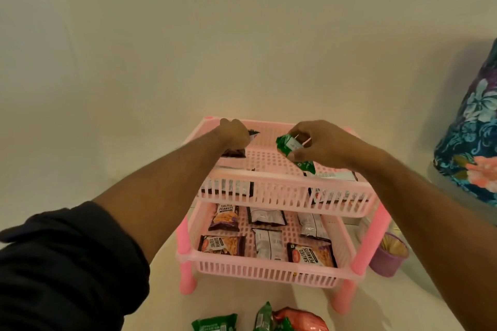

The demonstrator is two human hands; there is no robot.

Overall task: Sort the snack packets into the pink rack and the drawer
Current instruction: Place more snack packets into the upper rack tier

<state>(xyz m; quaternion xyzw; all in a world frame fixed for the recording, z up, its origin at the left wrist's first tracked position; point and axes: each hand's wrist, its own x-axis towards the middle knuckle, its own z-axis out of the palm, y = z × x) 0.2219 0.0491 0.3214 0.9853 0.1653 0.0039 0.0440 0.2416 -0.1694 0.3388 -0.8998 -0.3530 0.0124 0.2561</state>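
Observation:
A pink two-tier rack [279, 208] stands on the pale surface against the wall. My left hand [233, 134] holds a dark snack packet [234, 152] at the back left of the top tier. My right hand [320, 142] pinches a green packet [289, 145] above the top tier's right side. Two more packets lie on the top tier, one at the front left [228, 187] and one at the front right [333, 183]. The lower tier holds several salted-peanut packets [312, 254], some face down. No drawer is in view.
Green packets [215, 323] and an orange-red packet [301, 320] lie in front of the rack at the bottom edge. A purple cup of toothpicks [390, 254] stands right of the rack. A floral blue cloth [473, 137] sits at the far right.

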